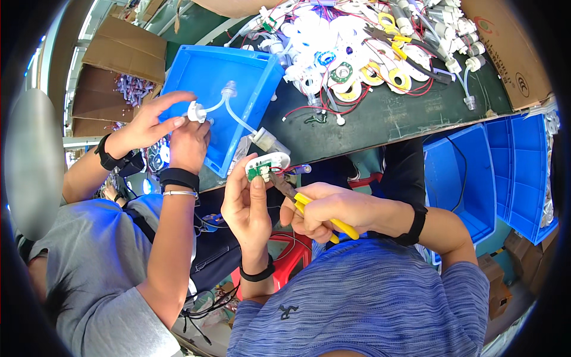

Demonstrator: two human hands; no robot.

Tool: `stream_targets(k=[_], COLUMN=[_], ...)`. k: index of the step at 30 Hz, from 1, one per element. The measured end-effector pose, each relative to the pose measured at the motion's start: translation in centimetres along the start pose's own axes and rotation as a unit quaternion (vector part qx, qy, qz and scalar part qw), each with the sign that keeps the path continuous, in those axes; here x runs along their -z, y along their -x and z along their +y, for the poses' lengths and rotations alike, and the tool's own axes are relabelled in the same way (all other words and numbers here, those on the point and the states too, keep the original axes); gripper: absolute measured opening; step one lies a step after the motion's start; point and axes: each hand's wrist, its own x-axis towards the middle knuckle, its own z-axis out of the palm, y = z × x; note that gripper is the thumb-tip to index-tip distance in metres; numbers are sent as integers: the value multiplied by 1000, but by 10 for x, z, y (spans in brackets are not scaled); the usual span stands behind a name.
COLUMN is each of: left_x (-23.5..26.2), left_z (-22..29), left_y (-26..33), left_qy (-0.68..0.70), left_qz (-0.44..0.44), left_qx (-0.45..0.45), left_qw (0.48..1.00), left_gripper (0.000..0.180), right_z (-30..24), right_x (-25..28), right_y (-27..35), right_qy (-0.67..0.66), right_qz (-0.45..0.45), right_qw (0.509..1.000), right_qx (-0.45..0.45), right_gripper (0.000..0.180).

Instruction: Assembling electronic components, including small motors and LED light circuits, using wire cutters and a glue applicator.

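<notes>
My left hand (pixel 245 211) pinches a small white plastic housing (pixel 275 158) between thumb and fingers. A green circuit board (pixel 256 171) sits at its near side, and thin red wires run from it to a small purple cylinder (pixel 304 169). My right hand (pixel 330 209) is wrapped round the yellow handles of a pair of pliers (pixel 344 228). The jaws of the pliers reach to the board and wires beside my left thumb; whether they grip anything there is too small to tell.
A co-worker's hands (pixel 184 140) hold a white part with a clear tube over a blue tray (pixel 199 68). Heaped on the dark green table (pixel 380 128) are white parts, red wires and another yellow-and-black pair of pliers (pixel 410 56). Blue bins (pixel 461 184) and a carton (pixel 514 59) stand right.
</notes>
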Motion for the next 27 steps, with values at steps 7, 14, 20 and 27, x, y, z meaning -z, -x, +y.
stream_targets(k=[7,14,20,27], left_x=[-4,0,11,13], left_z=[10,1,3,2], left_y=[-3,0,3,-2], left_qy=[-39,-78,-121,-29], left_qz=[34,55,86,107], left_qx=[-40,-71,-101,-58], left_qw=[998,993,984,992], left_gripper=[28,29,29,29], right_z=[16,19,9,17], right_x=[-9,-10,29,13], right_y=[-12,-7,-10,-10], right_qy=[198,66,-157,-18], right_qz=[124,111,89,5], right_qw=[963,987,965,992], right_qx=[137,100,191,128], right_gripper=[20,18,14,38])
